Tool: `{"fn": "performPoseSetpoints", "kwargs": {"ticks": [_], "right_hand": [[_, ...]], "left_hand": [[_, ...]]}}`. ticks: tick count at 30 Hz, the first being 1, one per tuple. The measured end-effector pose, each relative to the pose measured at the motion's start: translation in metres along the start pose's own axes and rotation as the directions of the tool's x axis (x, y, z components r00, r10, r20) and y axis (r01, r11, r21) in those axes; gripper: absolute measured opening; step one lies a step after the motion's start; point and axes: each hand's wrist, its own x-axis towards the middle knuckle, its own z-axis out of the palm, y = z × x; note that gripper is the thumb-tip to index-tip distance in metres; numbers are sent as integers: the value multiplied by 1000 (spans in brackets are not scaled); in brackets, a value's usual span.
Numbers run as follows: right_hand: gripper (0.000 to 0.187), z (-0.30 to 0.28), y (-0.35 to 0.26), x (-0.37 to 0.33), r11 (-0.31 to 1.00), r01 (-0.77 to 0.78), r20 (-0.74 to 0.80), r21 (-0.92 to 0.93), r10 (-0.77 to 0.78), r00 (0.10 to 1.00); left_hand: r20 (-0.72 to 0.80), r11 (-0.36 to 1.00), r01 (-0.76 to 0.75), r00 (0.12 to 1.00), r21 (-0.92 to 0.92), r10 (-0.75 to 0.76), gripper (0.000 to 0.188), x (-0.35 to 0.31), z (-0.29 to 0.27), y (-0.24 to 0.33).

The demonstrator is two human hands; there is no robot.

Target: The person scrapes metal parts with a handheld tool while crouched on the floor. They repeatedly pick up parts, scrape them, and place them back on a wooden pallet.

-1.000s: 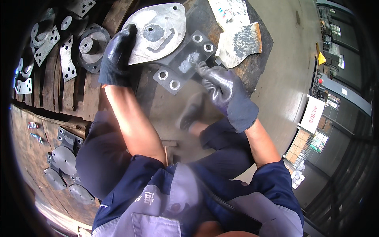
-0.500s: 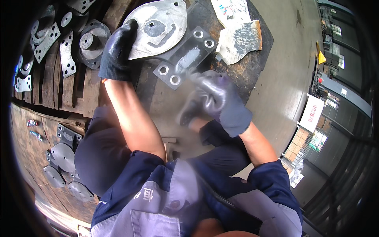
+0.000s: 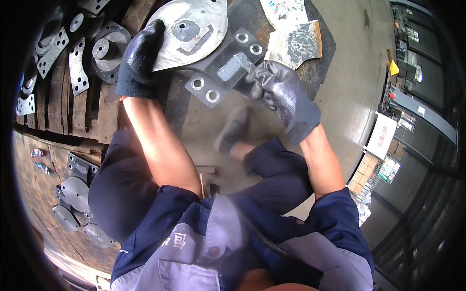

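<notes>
My left hand, in a black coated glove, has its fingers closed on the near-left edge of a grey metal disc plate. The disc has a centre hole and a smeared grey outline. Beside it lies a dark bracket with two ringed holes at each end. On the bracket's middle is a light grey patch of paste. My right hand, gloved too, is pinched at the patch's right end. A thin greyish piece may sit at its fingertips, too small to make out.
A paste-smeared sheet lies on the dark worktop at the right. Several drilled metal plates and a flanged hub rest on pallets at the left. More discs lie on boards at lower left. My foot is below the worktop.
My right hand has moved up and right, onto the end of the bracket's paste patch. The patch looks broader and more squared. My left hand stays on the disc.
</notes>
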Motion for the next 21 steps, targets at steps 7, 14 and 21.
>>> {"fn": "performPoseSetpoints", "kwargs": {"ticks": [7, 14, 21], "right_hand": [[13, -2, -10, 1, 999, -51, -42, 4, 51, 998], [12, -3, -11, -3, 994, -24, -141, -106, 9, 990], [19, 5, 29, -3, 766, 480, -196, -427, -597, 778]], "left_hand": [[89, 892, -343, 939, 295, 331, 21, 6, -7, -13], [46, 999, -12, 999, -35, 13, 20, 1, 1, 0], [241, 781, -483, 875, 396, 419, 24, 11, -19, -20]]}}
